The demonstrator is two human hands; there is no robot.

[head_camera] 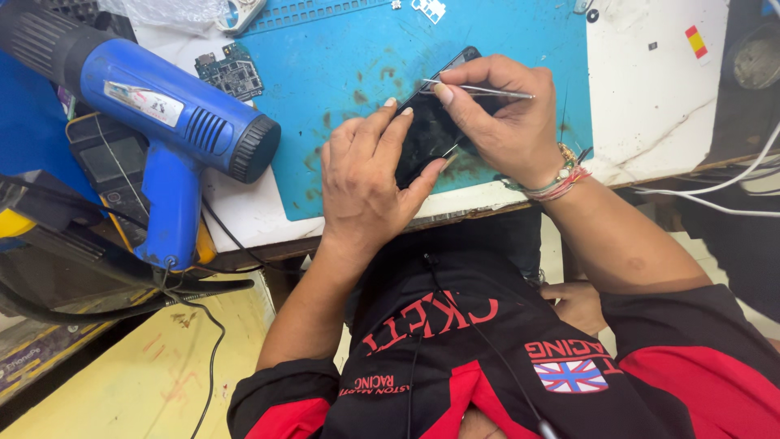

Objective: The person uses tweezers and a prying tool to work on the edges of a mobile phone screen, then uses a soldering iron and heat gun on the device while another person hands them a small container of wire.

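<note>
Black phone (429, 130) flat on blue work mat (341, 57), tilted diagonally, near front edge of counter (650, 114). Left hand (361, 183) lying over lower left part of phone, fingers (390, 114) held close together and pressed down on glass, thumb hooked under lower edge. Right hand (508, 122) over right side of phone, fingers curled, thumb and forefinger pinching thin metal tweezers (479, 89); tweezers nearly level, one end at phone's upper right edge, other end sticking out past knuckles. Second thin metal tip poking out under right hand at phone's lower edge; cannot tell whether same tool. Beaded and thread bracelets (561, 179) on right wrist.

Mat stained with brown spots around phone. Blue heat gun (175, 122) resting at left on stand, black nozzle up toward top left corner, handle down, well apart from hands. Green circuit board (231, 71) on mat's left edge behind heat gun's rear end. Dark handheld meter (106, 158) under heat gun barrel. Small white plastic parts (429, 8) at top edge of mat. White cables (731, 187) trailing off right side of counter. Black and red jacket (487, 358) filling lower part of view.
</note>
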